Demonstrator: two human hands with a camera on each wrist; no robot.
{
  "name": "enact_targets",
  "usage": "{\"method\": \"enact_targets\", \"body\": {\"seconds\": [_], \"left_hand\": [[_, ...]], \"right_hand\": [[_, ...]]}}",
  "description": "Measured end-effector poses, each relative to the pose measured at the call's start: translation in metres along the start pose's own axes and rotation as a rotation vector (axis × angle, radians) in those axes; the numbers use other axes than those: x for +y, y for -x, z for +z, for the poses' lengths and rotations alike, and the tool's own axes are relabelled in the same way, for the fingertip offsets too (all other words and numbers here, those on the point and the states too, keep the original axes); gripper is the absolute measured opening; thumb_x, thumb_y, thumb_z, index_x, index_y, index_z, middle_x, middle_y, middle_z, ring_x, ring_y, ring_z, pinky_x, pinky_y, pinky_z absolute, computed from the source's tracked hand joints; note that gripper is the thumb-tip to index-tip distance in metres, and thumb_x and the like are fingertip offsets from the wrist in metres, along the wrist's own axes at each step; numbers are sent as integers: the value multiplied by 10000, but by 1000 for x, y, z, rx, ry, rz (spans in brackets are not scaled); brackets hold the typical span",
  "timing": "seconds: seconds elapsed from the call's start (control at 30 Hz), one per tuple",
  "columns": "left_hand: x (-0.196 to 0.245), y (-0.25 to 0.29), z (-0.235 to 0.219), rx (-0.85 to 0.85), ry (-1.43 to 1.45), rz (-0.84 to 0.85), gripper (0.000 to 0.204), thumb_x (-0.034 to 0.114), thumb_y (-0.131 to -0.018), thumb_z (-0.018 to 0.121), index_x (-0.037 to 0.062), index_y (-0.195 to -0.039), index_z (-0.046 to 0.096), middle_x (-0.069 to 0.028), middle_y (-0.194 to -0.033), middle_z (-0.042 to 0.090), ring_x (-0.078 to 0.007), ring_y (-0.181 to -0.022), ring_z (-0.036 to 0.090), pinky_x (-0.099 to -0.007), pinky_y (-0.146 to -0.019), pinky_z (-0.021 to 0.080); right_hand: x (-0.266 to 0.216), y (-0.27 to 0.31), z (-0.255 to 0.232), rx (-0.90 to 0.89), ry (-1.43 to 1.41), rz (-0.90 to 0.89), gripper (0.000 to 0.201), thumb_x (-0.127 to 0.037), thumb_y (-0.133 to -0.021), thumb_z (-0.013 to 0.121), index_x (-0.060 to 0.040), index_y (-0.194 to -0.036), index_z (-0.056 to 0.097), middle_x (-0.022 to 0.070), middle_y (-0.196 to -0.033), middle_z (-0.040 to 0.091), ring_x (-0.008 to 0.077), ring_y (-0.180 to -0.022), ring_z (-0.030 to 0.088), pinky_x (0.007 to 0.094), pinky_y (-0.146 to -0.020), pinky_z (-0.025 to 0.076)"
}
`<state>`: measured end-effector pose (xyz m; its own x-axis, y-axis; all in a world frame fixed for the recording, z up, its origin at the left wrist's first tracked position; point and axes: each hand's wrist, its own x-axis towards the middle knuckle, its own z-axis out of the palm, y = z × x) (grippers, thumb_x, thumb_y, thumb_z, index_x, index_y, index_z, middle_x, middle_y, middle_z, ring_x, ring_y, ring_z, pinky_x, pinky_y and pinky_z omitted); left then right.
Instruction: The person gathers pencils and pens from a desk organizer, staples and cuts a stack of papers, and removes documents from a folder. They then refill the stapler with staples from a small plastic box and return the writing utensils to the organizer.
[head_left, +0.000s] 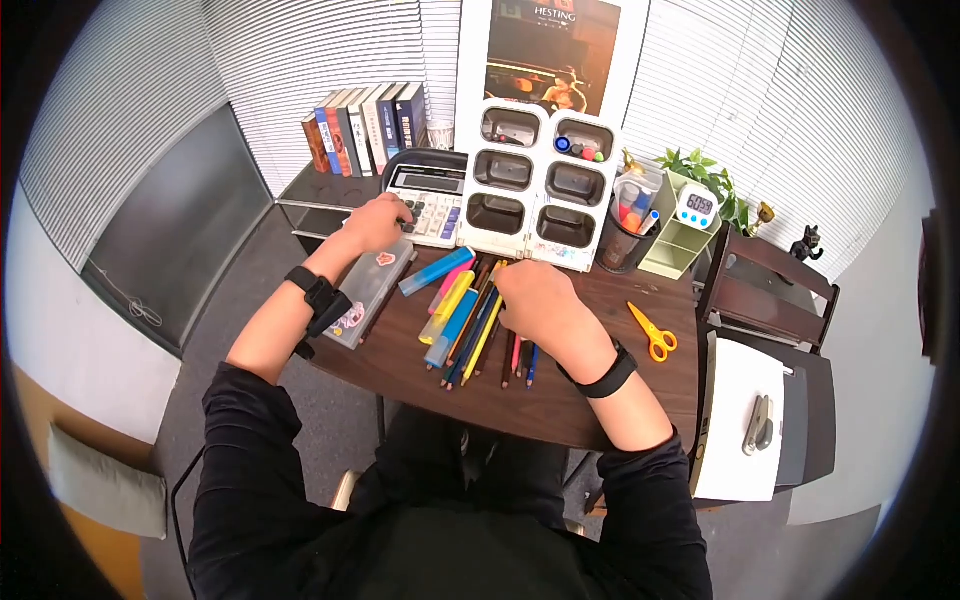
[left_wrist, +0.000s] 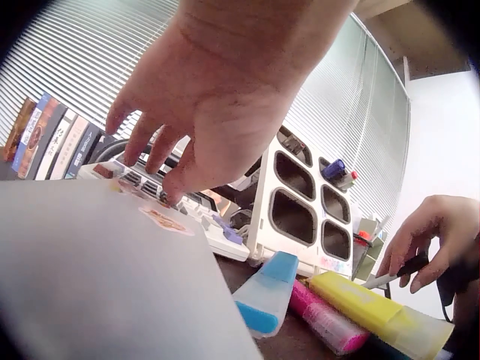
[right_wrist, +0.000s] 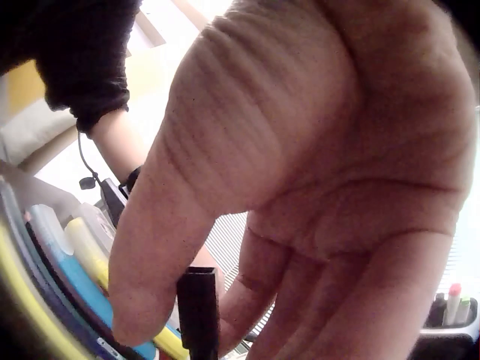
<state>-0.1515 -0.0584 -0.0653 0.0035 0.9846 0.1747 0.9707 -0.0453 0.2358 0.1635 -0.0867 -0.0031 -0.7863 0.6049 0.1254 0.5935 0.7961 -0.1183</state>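
My left hand [head_left: 378, 222] is over the calculator [head_left: 437, 220], its loosely bent fingers at the keys. In the left wrist view that hand [left_wrist: 214, 112] shows its spread fingers from below. Above the coloured pencils [head_left: 483, 335], my right hand [head_left: 545, 305] pinches a slim pen with a black end [right_wrist: 199, 309] between thumb and fingers; its white barrel shows in the left wrist view. Beside the pencils lie a yellow highlighter [head_left: 447, 308], a pink highlighter [head_left: 451, 287] and blue highlighters [head_left: 437, 272]. A translucent pencil case [head_left: 372, 295] with stickers lies under my left forearm.
A white organiser [head_left: 480, 240] with several compartments stands at the back, caps showing in its top right one. Right of it are a mesh pen cup [head_left: 622, 248] and a green holder [head_left: 678, 245] with a timer [head_left: 697, 206]. Yellow scissors [head_left: 655, 335] lie at the right.
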Motion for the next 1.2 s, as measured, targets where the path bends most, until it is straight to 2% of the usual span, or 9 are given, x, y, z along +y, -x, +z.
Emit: {"method": "enact_targets", "body": {"seconds": [0.03, 0.1, 0.23, 0.3, 0.4, 0.5, 0.73, 0.93, 1.2], "left_hand": [[4, 4, -5, -2, -6, -2, 298, 80, -778, 538, 145, -1028, 686, -76, -1176, 560, -261, -1102, 566, -487, -938, 402], [22, 15, -18, 84, -31, -131, 408, 8, -736, 538, 119, -1116, 632, -94, -1090, 619, -302, -1033, 584, -373, -897, 453], [13, 18, -25, 63, -8, -226, 463, -7, -734, 539, 135, -1172, 589, -55, -1013, 673, -273, -999, 614, -380, -900, 449], [3, 19, -22, 70, 42, -181, 439, 15, -752, 510, 169, -1157, 580, -1, -1000, 699, -232, -1023, 624, -541, -968, 342], [7, 23, -26, 101, 40, -169, 371, 19, -767, 526, 159, -1105, 589, 1, -988, 701, -227, -1015, 627, -616, -999, 275], [20, 26, -31, 65, -80, -198, 335, 9, -787, 484, 136, -1083, 579, 7, -958, 705, -232, -985, 634, -674, -1003, 233], [24, 24, -28, 75, -136, -142, 353, -6, -778, 481, 142, -1086, 569, 13, -887, 703, -242, -973, 630, -684, -1030, 200], [35, 21, -31, -19, -175, -88, 398, -31, -757, 479, 129, -1117, 541, 3, -921, 703, -241, -1007, 618, -671, -1027, 213], [35, 6, -30, -122, -28, -237, 653, 47, -779, 474, 157, -1410, 348, -101, -1202, 619, -316, -1149, 559, -684, -1014, 208]], "right_hand": [[1, -2, 2, 3, -6, -2, 117, 22, -722, 615, -5, -814, 683, 185, -842, 668, 344, -856, 664, 410, -712, 555], [4, -5, 9, -75, 11, 13, 227, -134, -669, 736, 0, -827, 642, 188, -808, 656, 364, -837, 647, 440, -724, 530], [5, -6, 3, -162, 8, -14, 304, -198, -658, 778, -30, -876, 651, 167, -819, 663, 347, -848, 650, 430, -713, 527], [6, -5, 0, -181, 27, -44, 345, -241, -667, 783, -70, -939, 658, 144, -821, 669, 327, -846, 654, 421, -706, 524], [8, -4, -2, -69, 33, -53, 348, -258, -692, 766, -94, -979, 658, 129, -823, 674, 314, -842, 658, 413, -702, 522], [6, -4, -5, -66, 54, -41, 355, -286, -720, 742, -96, -1005, 651, 124, -818, 675, 309, -839, 659, 413, -704, 522], [4, -4, -1, -50, 30, -71, 359, -325, -753, 712, -101, -1025, 644, 125, -811, 676, 308, -825, 662, 418, -703, 522], [3, -4, -2, -60, 0, -63, 363, -324, -768, 702, -98, -1044, 635, 131, -811, 675, 314, -825, 661, 422, -704, 519], [4, -4, -5, -69, -35, -71, 365, -320, -799, 677, -98, -1082, 617, 139, -806, 673, 324, -822, 657, 433, -700, 514]]}}
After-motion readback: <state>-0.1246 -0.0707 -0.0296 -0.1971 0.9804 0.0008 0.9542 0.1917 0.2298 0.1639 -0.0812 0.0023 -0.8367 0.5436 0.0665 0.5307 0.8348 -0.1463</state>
